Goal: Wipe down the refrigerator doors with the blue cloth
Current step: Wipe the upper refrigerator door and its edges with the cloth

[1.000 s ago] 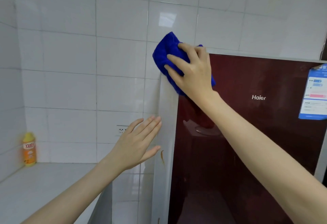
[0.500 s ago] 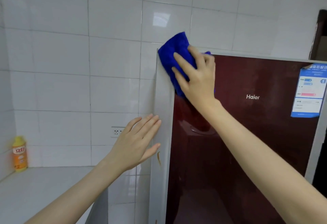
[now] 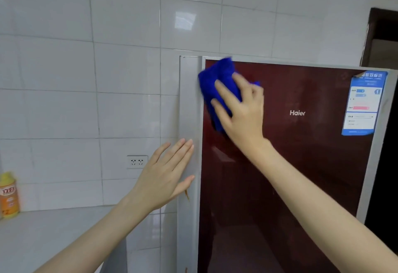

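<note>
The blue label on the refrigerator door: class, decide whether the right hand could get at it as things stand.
Probably yes. The right hand presses the blue cloth on the refrigerator door roughly level with the blue label; only bare door lies between.

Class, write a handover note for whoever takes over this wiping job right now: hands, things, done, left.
Right hand: fingers spread, presses the blue cloth against the upper-left corner of the refrigerator door.
Left hand: open, flat against the refrigerator's grey side panel, holding nothing.
Done: wiping is under way at that corner; how much is clean cannot be told.
Left: the door's remainder, including around the blue label.
</note>
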